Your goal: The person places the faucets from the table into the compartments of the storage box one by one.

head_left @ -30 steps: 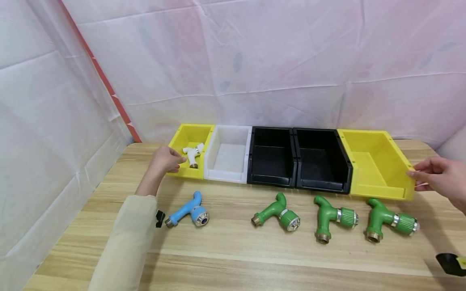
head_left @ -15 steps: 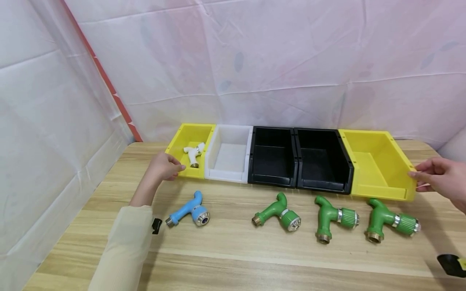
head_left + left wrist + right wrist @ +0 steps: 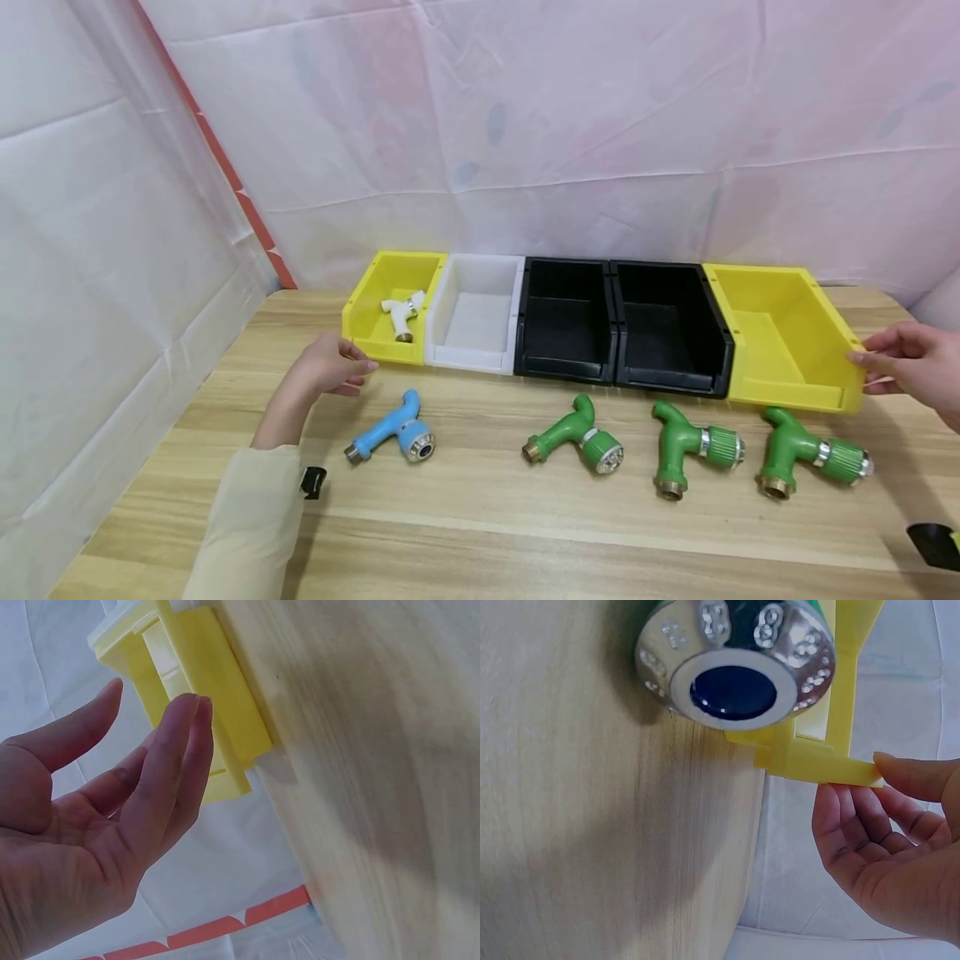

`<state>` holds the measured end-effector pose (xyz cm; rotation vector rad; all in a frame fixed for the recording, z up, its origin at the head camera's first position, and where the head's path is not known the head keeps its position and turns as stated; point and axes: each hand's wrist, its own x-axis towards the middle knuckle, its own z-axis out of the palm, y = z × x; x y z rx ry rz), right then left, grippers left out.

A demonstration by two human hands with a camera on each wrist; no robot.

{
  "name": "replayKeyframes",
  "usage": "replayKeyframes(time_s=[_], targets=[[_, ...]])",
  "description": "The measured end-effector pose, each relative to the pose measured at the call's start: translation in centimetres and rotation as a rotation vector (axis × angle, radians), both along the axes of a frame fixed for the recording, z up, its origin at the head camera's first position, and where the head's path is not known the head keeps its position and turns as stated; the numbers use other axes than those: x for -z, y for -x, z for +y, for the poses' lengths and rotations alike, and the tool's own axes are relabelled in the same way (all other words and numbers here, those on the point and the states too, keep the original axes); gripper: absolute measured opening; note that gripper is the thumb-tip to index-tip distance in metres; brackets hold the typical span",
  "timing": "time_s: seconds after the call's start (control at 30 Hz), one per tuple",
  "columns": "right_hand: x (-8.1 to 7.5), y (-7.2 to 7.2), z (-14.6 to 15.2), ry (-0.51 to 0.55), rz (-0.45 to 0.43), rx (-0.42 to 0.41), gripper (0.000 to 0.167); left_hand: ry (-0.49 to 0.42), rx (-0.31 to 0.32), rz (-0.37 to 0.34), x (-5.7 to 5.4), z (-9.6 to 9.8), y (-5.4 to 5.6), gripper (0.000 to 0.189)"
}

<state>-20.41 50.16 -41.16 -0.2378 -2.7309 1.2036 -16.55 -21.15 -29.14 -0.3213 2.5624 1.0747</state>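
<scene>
My left hand (image 3: 322, 367) hovers just in front of the small yellow bin (image 3: 397, 352) at the left end of a row. In the left wrist view its fingers are loosely bent, thumb apart, with nothing between them. A white tap (image 3: 402, 321) lies inside that bin. At the other end, my right hand (image 3: 911, 362) pinches the side edge of the large yellow bin (image 3: 817, 317) between thumb and fingers; the right wrist view shows this grip on the rim (image 3: 847, 771). A blue tap (image 3: 386, 429) lies on the table nearest my left hand.
Between the yellow bins stand a white bin (image 3: 474, 321) and two black bins, one left (image 3: 562, 321) and one right (image 3: 660, 321). Three green taps lie in front: left (image 3: 566, 432), middle (image 3: 672, 446), right (image 3: 782, 450). A cloth backdrop (image 3: 570, 125) hangs behind the wooden table (image 3: 480, 542).
My left hand has drawn back from the small yellow bin, toward me and slightly left, away from the white tap. My right hand keeps its pinch on the large yellow bin.
</scene>
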Motion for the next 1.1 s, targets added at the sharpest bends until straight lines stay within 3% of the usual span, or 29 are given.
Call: replayKeyframes(time_s=[0.2, 0.4, 0.73, 1.1], targets=[[0.0, 0.0, 0.4, 0.067, 0.007, -0.004, 0.007, -0.014, 0.017, -0.002, 0.1, -0.1, -0.5, 0.027], [-0.5, -0.1, 0.1, 0.137, 0.004, -0.025, 0.010, -0.008, 0.031, 0.000, 0.2, 0.1, -1.2, 0.028], [-0.7, -0.3, -0.1, 0.168, 0.011, -0.038, 0.018, 0.056, 0.079, 0.013, 0.4, -0.1, -3.0, 0.021], [-0.6, -0.3, 0.0, 0.187, 0.027, -0.043, 0.018, 0.078, 0.111, -0.030, 1.2, -0.2, -4.7, 0.013]])
